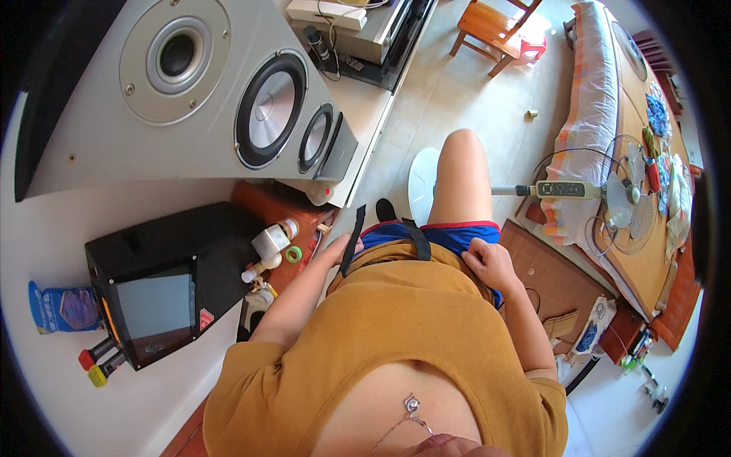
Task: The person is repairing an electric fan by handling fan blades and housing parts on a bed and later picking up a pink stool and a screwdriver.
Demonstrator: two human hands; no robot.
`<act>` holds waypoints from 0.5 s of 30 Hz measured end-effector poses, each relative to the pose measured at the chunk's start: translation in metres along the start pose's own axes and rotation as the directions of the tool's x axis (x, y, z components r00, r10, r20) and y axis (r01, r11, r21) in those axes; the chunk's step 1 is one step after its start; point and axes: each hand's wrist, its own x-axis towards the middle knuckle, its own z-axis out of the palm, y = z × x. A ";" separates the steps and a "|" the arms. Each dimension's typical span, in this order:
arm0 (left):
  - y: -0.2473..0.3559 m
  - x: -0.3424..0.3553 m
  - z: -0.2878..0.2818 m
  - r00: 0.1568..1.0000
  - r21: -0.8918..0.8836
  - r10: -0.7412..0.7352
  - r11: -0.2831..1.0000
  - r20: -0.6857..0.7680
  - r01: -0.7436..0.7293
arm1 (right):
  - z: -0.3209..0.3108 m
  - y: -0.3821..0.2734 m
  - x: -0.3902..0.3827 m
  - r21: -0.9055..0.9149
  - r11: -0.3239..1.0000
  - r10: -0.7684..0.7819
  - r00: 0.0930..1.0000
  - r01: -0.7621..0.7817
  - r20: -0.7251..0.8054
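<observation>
Strap: black webbing, hangs down over the left hip, across the shorts' waistband; a second length lies nearer the middle.
Left hand: at the strap's lower end, touching it. Fingers are curled together, but I cannot tell whether they actually clamp the webbing (thumb side hidden).
Right hand: on the right hip, fingers bent together and bunched on the shirt hem.
Shorts: blue, red trim, showing just past the mustard hem; bare leg stretches out over the tiled floor.
Step, my read: settling strap and hem at the waist. Best done with the webbing flat, no twist, and the left hand working along it while the right pins the fabric so it doesn't ride up.
Watch: the hem covers the strap's lower end, so feel for the end rather than tug.
Left side: black box with a screen, white bottle and green tape roll near the left elbow; keep it tucked.
Further out: grey speaker on the white top, fan by the bed, wooden stool far off.
</observation>
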 end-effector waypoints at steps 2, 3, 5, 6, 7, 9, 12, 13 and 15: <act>0.006 -0.001 -0.007 0.983 0.125 0.120 0.987 -0.137 -0.103 | -0.008 -0.015 0.010 -0.071 0.996 -0.062 0.998 0.061 -0.002; 0.010 0.000 -0.013 0.984 0.134 0.124 0.985 -0.131 -0.106 | -0.010 -0.014 0.016 -0.068 0.996 -0.057 0.998 0.056 -0.011; 0.018 0.000 -0.028 0.977 -0.061 0.049 0.996 -0.206 -0.063 | -0.014 -0.007 0.033 -0.062 0.994 -0.089 0.995 0.087 -0.046; 0.023 0.002 -0.035 0.972 -0.158 0.006 0.987 -0.237 -0.044 | -0.015 -0.002 0.045 -0.035 0.999 -0.033 0.998 0.031 -0.056; 0.027 0.000 -0.036 0.984 -0.384 -0.049 0.923 -0.172 -0.021 | -0.015 0.002 0.057 -0.031 1.000 -0.008 0.999 0.007 -0.052; 0.036 -0.005 -0.040 0.982 -0.398 -0.114 0.916 -0.151 0.045 | -0.014 0.014 0.085 -0.019 1.000 0.019 0.999 -0.019 -0.034; 0.053 -0.004 -0.046 0.960 -0.466 -0.261 0.865 -0.098 0.188 | -0.021 0.030 0.129 -0.050 0.998 0.026 0.999 -0.024 0.023; 0.063 0.001 -0.048 0.952 -0.487 -0.291 0.847 -0.091 0.213 | -0.025 0.040 0.144 -0.069 0.998 0.005 0.998 0.000 0.069; 0.090 0.017 -0.053 0.938 -0.526 -0.339 0.812 -0.073 0.253 | -0.039 0.062 0.175 -0.091 0.996 0.007 0.994 0.002 0.105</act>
